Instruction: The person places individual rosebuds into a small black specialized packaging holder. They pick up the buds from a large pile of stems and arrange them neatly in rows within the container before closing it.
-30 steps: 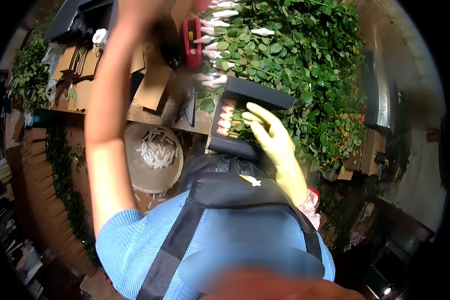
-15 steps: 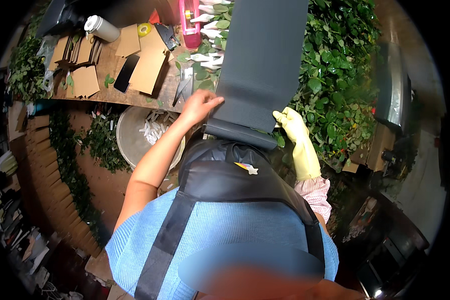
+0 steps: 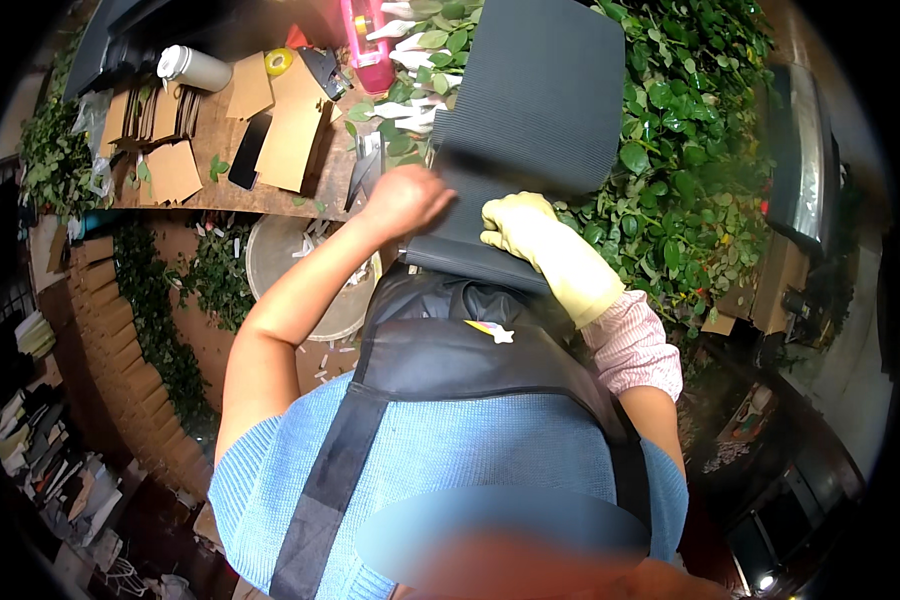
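Observation:
A dark grey ribbed sheet (image 3: 540, 95) lies before me among leafy stems, with a rolled or folded strip (image 3: 475, 263) at its near end. A blurred dark band crosses it just beyond my hands, where the far part seems raised over the near part. My bare left hand (image 3: 412, 200) is curled closed at the sheet's left side, its fingertips hidden and slightly blurred. In a pale yellow rubber glove, my right hand (image 3: 523, 228) is bent closed over the sheet's near part. Whatever either hand holds is hidden.
White-wrapped flower heads (image 3: 410, 112) line the sheet's left edge, near scissors (image 3: 367, 170) and a pink tape dispenser (image 3: 368, 50). Leafy stems (image 3: 680, 170) are heaped on the right. Cardboard pieces (image 3: 288, 150), a phone (image 3: 249, 152) and a white bottle (image 3: 194, 68) occupy the table; below stands a bin (image 3: 270, 275).
My gloved right hand has moved left, inward over the sheet, from its right edge. My left hand has curled closed. The sheet's far end has come nearer, and its middle looks bent up.

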`<state>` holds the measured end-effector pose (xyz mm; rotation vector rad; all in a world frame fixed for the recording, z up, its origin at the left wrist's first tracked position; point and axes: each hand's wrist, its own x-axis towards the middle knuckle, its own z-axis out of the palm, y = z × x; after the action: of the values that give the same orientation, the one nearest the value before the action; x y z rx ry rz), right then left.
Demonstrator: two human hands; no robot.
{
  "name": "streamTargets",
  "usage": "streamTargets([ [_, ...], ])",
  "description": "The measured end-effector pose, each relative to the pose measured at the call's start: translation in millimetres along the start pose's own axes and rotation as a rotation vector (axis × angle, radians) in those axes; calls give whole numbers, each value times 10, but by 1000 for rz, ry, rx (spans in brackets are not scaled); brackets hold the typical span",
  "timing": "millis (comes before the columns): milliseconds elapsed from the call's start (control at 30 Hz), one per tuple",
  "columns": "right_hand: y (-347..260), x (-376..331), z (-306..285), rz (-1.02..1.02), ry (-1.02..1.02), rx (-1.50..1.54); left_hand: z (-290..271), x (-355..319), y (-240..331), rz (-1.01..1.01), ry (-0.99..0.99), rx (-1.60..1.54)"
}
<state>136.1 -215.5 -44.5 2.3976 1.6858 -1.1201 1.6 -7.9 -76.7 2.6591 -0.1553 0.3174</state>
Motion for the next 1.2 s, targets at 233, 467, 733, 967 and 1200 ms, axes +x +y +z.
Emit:
streamTargets([
  [233,-64,-62,-111,-16,-61,-84,505,126,-3,297,-211,45],
  [467,-631,-434,-1017,-248,900,-159,599,-3,-70,254,-214,112],
  [733,-361,437,-1221,210,19,-205,548,50,-68,305,-99,86],
  [967,-1593,1182,-1148,-458,460,-125,1111,-120,-184,76,14,-321],
  [1200,-1697,2335,-457,-603,789,-428,843,-15,-83,-24,21,-494],
])
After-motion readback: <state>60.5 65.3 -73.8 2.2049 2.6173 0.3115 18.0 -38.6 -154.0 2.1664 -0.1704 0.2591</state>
